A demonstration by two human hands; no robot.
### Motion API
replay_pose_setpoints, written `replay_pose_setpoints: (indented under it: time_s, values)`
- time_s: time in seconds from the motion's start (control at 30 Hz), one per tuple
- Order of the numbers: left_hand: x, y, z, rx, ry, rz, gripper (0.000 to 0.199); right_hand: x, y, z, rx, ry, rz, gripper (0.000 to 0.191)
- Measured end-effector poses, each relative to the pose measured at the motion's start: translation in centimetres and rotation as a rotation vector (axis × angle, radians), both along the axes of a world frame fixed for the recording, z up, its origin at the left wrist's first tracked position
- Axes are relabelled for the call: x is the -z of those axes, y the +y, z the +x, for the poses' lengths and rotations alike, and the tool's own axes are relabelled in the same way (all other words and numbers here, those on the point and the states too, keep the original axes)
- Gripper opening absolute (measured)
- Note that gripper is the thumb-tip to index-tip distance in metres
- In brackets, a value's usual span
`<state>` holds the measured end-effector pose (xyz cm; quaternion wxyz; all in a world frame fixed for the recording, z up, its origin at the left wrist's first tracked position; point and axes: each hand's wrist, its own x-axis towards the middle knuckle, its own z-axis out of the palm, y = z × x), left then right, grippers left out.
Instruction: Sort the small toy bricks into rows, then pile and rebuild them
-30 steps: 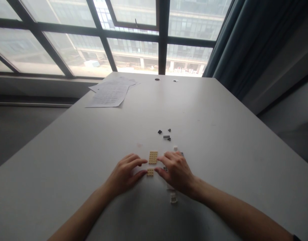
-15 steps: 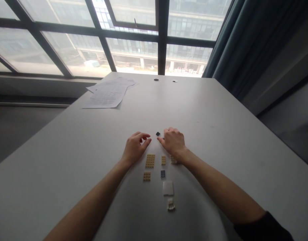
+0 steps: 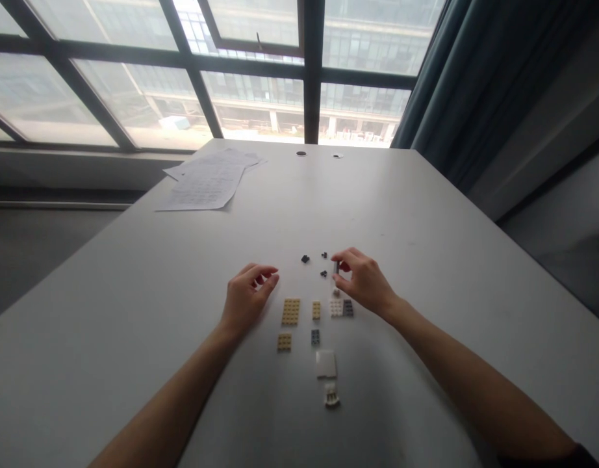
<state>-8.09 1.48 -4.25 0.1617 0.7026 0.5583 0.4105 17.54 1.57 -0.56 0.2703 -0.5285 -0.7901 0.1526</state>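
Note:
Thumb and fingers of my right hand (image 3: 365, 278) pinch a small grey building brick (image 3: 336, 267). My left hand (image 3: 245, 294) rests over the table with thumb and fingers apart, holding nothing. Nearest to it is a large tan studded plate (image 3: 290, 312), with a smaller tan plate (image 3: 284, 342) below. A narrow tan plate (image 3: 316, 310) and a blue-grey plate (image 3: 316, 337) lie in the middle. Under my right hand sit a white studded plate (image 3: 336, 308), a dark grey plate (image 3: 348, 308) and a tiny white piece (image 3: 336, 292). Small black pieces (image 3: 305, 259) lie between the hands.
Closer to me are a smooth white tile (image 3: 326, 364) and a white curved piece (image 3: 331, 396). Printed papers (image 3: 206, 182) lie at the table's far left. Two round holes (image 3: 301, 154) are near the far edge, before the window.
My right hand has moved right, uncovering small black pieces and the white and dark grey plates; a grey brick now shows in its fingers. My left hand has drawn back left.

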Motion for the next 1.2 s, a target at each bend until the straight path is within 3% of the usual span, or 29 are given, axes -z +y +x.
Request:
replay_pose_setpoints:
  time_s: [0.13, 0.3, 0.57, 0.8, 0.93, 1.03, 1.1, 1.2]
  values:
    - [0.0, 0.2, -0.4, -0.016, -0.033, 0.025, 0.021, 1.3, -3.2, 4.2, -0.032, 0.06, -0.077, 0.026]
    - [0.3, 0.5, -0.5, -0.014, -0.017, 0.009, 0.023, 2.6, -5.5, 5.6, -0.011, 0.068, -0.166, 0.031]
    - [0.4, 0.7, -0.5, 0.051, 0.1, -0.007, 0.023, 3.1, -5.3, 5.5, 0.013, 0.092, -0.161, 0.028]
    - [-0.4, 3.6, 2.0, 0.158, 0.284, -0.072, 0.026, 3.3, -5.3, 6.5, -0.036, 0.105, -0.176, 0.035]
    - [0.1, 4.5, 2.6, 0.095, 0.166, -0.12, 0.025, 3.5, -5.3, 6.5, -0.031, 0.102, -0.16, 0.035]
    - [0.4, 3.7, 2.1, 0.062, 0.103, -0.1, 0.024, 3.8, -5.2, 6.4, -0.018, 0.091, -0.14, 0.036]
    - [0.0, 2.5, 2.0, 0.141, 0.142, -0.059, 0.024, 3.9, -5.2, 6.4, 0.0, 0.08, -0.126, 0.035]
    - [-1.2, 0.4, 2.3, 0.378, 0.274, -0.028, 0.023, 4.0, -5.1, 6.3, 0.032, 0.067, -0.124, 0.033]
